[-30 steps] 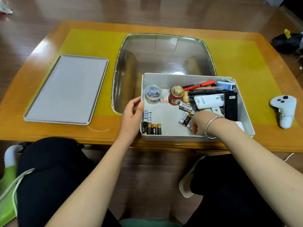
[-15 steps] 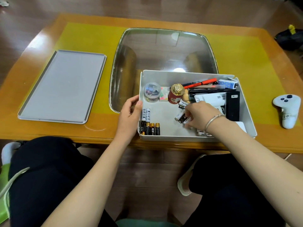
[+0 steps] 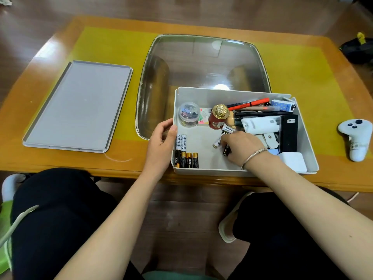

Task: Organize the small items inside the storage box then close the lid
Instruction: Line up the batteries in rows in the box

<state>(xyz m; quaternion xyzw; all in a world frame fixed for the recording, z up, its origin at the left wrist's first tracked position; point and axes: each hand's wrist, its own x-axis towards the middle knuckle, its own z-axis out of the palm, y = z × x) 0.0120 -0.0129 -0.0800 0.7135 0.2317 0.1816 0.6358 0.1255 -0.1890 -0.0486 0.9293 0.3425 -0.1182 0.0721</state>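
Right hand point(image 3: 240, 145) grips batteries point(image 3: 226, 149) inside storage box point(image 3: 228, 93).

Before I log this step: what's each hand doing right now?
Left hand: grips the storage box by its left wall.
Right hand: fingers curled round loose batteries.

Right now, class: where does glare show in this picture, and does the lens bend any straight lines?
Head view: a bright lamp reflection sits on the glass panel just behind the box; sheen whitens the table's left corner; the wide lens bows the table edges.
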